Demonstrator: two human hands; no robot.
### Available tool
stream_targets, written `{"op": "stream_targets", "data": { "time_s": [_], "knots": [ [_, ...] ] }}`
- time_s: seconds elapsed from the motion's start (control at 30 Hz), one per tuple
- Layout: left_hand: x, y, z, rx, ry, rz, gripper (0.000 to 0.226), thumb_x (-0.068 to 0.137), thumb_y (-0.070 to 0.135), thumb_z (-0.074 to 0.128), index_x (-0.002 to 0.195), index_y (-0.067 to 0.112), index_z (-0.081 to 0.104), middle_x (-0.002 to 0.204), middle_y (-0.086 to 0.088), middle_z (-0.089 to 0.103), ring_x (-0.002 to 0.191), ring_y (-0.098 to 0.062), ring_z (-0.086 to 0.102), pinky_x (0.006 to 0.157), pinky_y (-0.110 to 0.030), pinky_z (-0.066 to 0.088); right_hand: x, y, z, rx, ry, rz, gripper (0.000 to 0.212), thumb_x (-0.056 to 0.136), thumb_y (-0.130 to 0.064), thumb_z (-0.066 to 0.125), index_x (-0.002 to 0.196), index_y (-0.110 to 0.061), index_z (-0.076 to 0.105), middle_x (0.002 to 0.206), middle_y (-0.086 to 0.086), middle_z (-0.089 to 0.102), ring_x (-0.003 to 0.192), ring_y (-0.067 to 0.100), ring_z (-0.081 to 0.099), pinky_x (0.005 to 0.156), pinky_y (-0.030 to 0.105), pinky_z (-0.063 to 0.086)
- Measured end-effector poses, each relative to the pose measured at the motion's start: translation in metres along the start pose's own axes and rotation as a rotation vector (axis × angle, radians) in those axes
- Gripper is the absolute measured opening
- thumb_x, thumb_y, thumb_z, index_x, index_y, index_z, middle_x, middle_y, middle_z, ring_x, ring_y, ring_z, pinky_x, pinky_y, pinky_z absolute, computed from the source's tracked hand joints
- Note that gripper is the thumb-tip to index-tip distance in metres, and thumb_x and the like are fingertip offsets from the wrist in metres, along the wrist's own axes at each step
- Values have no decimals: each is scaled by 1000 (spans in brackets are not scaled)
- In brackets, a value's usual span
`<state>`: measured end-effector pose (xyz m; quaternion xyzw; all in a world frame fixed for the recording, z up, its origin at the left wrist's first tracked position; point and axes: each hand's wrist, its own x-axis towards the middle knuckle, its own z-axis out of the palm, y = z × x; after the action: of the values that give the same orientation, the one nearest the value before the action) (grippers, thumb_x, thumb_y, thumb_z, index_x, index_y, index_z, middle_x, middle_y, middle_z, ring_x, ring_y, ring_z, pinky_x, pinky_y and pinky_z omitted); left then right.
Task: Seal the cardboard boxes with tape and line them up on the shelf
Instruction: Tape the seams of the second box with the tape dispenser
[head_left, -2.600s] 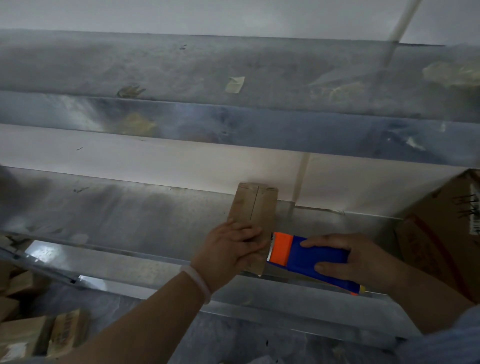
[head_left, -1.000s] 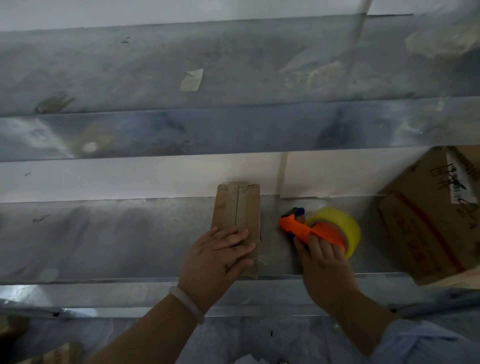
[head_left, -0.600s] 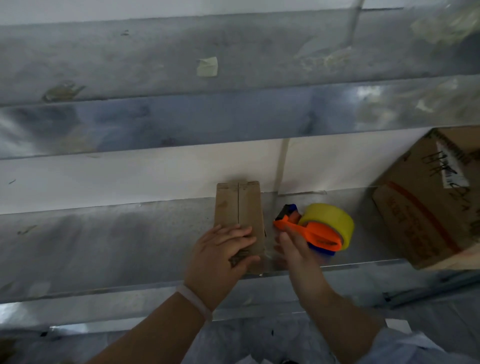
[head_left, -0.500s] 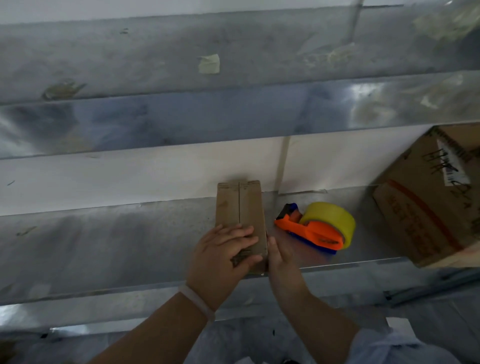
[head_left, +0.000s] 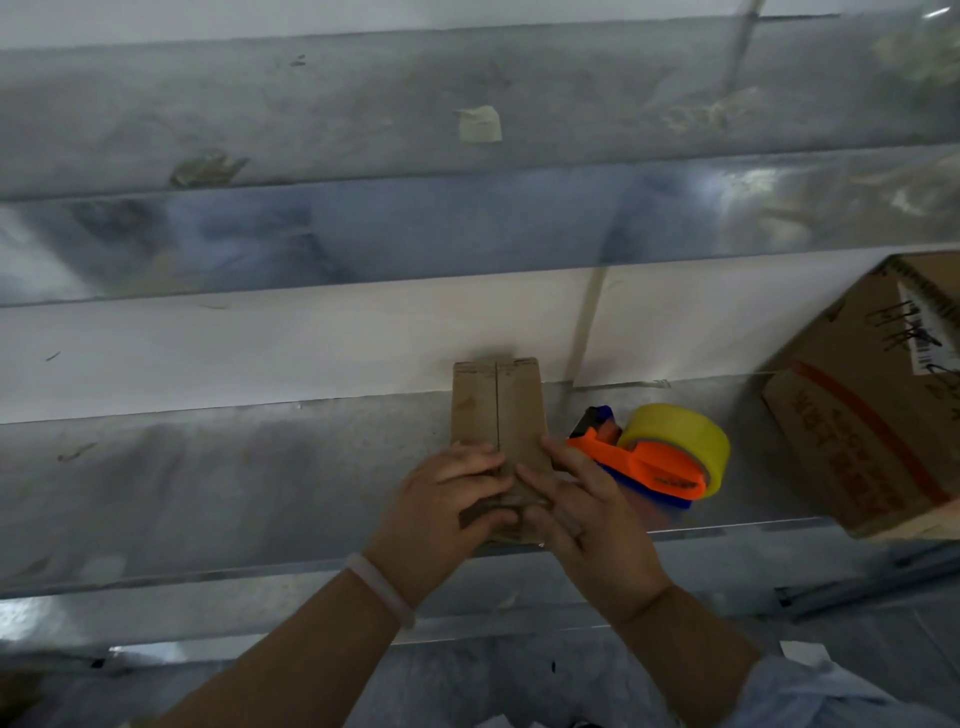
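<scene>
Two cardboard boxes are seen on the metal shelf (head_left: 234, 467). One small cardboard box (head_left: 498, 405) is laid flat at the middle, its top seam pointing toward the wall. Its near end is covered by both hands: the left hand (head_left: 447, 509) is pressed on top with lightly bent fingers, and the right hand (head_left: 592, 519) is laid across the top and right edge with fingers nearly straight. Nothing is gripped by either. One orange tape dispenser (head_left: 649, 467), loaded with one yellow tape roll (head_left: 680, 431), is set just right of the box. One large cardboard box (head_left: 872, 405) is placed at the far right. One pale bracelet (head_left: 382, 590) is worn on the left wrist.
</scene>
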<state>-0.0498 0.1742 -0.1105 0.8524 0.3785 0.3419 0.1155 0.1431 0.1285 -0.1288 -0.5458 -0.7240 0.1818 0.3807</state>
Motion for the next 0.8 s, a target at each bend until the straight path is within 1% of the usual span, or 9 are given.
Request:
{"op": "stream_targets", "data": {
  "time_s": [0.13, 0.23, 0.33, 0.4, 0.5, 0.57, 0.67, 0.73, 0.8],
  "knots": [
    [5, -13, -5, -9, -90, 137, 27, 74, 20, 74, 98, 8, 76, 107, -7, 72, 105, -22, 66, 97, -50, 48, 10, 7, -8, -46, -3, -87, 36, 83, -27, 70, 119, -19, 68, 135, 4, 52, 116, 27, 55, 92, 45, 52],
    [2, -21, -5, 8, -132, 131, 33, 83, 29, 68, 108, 9, 73, 116, -5, 69, 114, -20, 61, 98, -45, 49, 9, 10, -12, -46, -54, -92, 40, 86, -28, 63, 125, -20, 63, 141, 1, 47, 121, 21, 52, 98, 37, 48],
    [-9, -33, -9, 52, -133, 123, 44, 89, 38, 53, 121, 9, 65, 129, -3, 60, 130, -17, 43, 110, -34, 35, 2, 11, -11, -24, -108, -42, 46, 90, -24, 58, 136, -21, 50, 150, -2, 37, 134, 9, 39, 109, 21, 35],
    [-13, -35, -11, 20, -151, 91, 45, 90, 35, 52, 125, 9, 61, 135, -2, 54, 135, -17, 36, 112, -34, 31, 1, 9, -10, 12, -127, -19, 48, 92, -16, 58, 138, -20, 45, 151, -3, 33, 136, 2, 33, 110, 11, 26],
    [-17, -29, -11, -24, -178, 17, 46, 95, 34, 51, 135, 12, 50, 144, 0, 44, 141, -16, 28, 114, -38, 29, -2, 3, -8, 95, -133, 39, 50, 94, -6, 55, 140, -19, 41, 153, -6, 29, 140, 2, 29, 113, 13, 23],
    [-25, -21, -8, -123, -128, -134, 55, 97, 41, 45, 145, 18, 33, 154, 1, 30, 145, -12, 21, 118, -32, 22, -8, -2, -2, 264, -81, 120, 52, 96, -6, 51, 143, -24, 37, 154, -9, 29, 141, 0, 26, 114, 16, 23],
    [-25, 4, 6, -470, 76, -610, 87, 84, 69, 42, 152, 25, 9, 159, 7, 14, 144, -3, 16, 116, -28, 22, -4, -18, 12, 631, 102, 423, 61, 90, -34, 53, 147, -32, 31, 146, -16, 43, 130, -7, 40, 100, 13, 41],
    [-14, 22, 19, -736, 155, -802, 91, 79, 67, 56, 151, 28, 16, 154, 5, 28, 138, -5, 33, 109, -31, 37, 6, -27, 25, 694, 109, 538, 66, 88, -44, 56, 148, -32, 32, 130, -23, 55, 115, -13, 51, 83, 5, 45],
    [-7, 30, 32, -778, 233, -820, 57, 84, 46, 62, 134, 38, 38, 132, 6, 55, 113, 2, 57, 88, -18, 51, 14, -33, 38, 640, 110, 561, 54, 93, -36, 57, 144, -30, 39, 121, -17, 62, 104, -8, 60, 79, 8, 50]
  ]
}}
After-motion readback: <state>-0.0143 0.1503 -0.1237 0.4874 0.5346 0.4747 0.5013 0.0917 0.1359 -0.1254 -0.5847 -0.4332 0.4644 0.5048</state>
